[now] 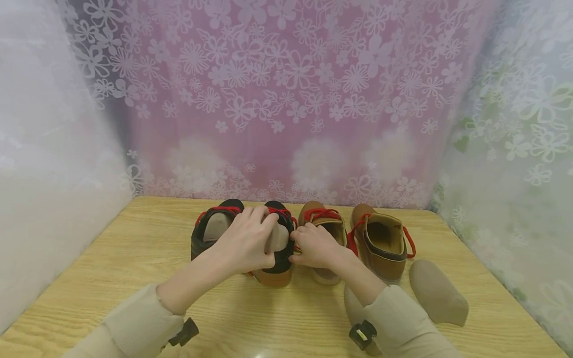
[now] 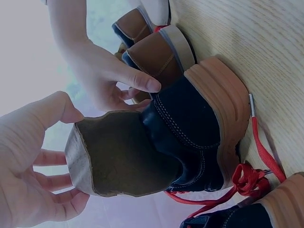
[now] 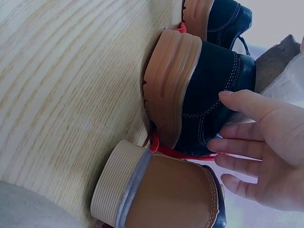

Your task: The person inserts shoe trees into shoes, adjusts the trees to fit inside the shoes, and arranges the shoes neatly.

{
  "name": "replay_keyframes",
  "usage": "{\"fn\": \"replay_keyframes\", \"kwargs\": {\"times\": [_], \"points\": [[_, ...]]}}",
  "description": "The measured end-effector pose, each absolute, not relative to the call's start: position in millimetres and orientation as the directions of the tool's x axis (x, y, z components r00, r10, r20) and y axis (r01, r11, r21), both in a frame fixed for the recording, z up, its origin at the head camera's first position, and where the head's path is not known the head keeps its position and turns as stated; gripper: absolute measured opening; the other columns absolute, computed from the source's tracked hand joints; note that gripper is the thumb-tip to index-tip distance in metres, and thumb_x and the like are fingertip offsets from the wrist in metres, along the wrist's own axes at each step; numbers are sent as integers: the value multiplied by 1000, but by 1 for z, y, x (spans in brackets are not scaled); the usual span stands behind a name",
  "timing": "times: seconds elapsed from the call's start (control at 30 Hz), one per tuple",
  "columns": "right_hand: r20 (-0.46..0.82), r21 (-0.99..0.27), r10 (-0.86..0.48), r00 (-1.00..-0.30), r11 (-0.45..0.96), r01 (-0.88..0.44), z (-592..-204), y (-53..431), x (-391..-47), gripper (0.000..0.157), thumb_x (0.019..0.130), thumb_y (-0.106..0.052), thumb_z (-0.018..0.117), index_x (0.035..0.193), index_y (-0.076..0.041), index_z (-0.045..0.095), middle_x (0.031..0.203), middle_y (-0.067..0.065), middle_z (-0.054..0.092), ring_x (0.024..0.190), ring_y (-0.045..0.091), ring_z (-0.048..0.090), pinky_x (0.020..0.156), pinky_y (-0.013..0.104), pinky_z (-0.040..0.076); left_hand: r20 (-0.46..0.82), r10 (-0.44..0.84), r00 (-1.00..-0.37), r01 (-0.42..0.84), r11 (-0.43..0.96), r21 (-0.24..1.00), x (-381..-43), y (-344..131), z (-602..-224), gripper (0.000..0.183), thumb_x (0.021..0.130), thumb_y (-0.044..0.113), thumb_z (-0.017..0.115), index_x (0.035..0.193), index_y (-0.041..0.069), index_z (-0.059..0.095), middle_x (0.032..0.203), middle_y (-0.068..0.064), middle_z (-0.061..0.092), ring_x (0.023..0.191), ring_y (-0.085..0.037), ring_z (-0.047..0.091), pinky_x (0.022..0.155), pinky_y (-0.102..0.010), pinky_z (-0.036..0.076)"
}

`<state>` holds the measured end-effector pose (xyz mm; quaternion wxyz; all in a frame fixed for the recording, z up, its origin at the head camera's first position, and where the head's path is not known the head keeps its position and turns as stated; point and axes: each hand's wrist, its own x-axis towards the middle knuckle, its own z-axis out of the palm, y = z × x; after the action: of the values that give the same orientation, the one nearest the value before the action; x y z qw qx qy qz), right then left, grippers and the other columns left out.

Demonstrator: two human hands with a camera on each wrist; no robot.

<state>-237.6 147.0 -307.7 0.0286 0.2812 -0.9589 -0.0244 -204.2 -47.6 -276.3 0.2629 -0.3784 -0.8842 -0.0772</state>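
Note:
My left hand [image 1: 246,238] grips the rear end of a grey-beige moulded shoe insert [image 2: 126,156], thumb on one edge and fingers on the other. Its front part is hidden in the opening of a black shoe [image 3: 211,88] with red laces and a tan sole. At that shoe's heel and side, my right hand [image 1: 315,246] touches with the thumb and fingertips, the fingers fairly straight. Left of it stands the other black shoe [image 1: 197,241], with a similar insert [image 1: 217,226] inside.
Two brown shoes with red laces stand to the right, one close by the right hand and another brown shoe [image 1: 389,268] farther right. A loose insert [image 1: 437,293] lies on the wooden table [image 1: 268,328]; a second loose insert [image 1: 353,303] is partly under the right forearm. Flowered curtains [image 1: 291,99] surround the table.

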Motion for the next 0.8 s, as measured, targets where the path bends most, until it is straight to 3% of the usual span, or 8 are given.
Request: {"fn": "replay_keyframes", "kwargs": {"times": [0.43, 0.8], "points": [[59, 82, -559, -827, 829, -554, -308, 148, -238, 36, 78, -36, 72, 99, -7, 64, 87, 0, 59, 87, 24, 54, 70, 37, 45, 471, 624, -623, 689, 723, -46, -212, -40, -274, 52, 64, 24, 73, 109, 2, 58, 101, -14, 51, 94, -33, 50, 78, -44, 45], [52, 69, -546, -836, 837, -543, -310, 148, -239, 35, 78, -36, 72, 99, -8, 64, 88, 0, 59, 90, 24, 54, 72, 38, 45, 441, 618, -651, 677, 735, -31, -217, -36, -273, 46, 65, 25, 74, 102, 3, 58, 99, -14, 50, 86, -30, 49, 73, -41, 45]]}}
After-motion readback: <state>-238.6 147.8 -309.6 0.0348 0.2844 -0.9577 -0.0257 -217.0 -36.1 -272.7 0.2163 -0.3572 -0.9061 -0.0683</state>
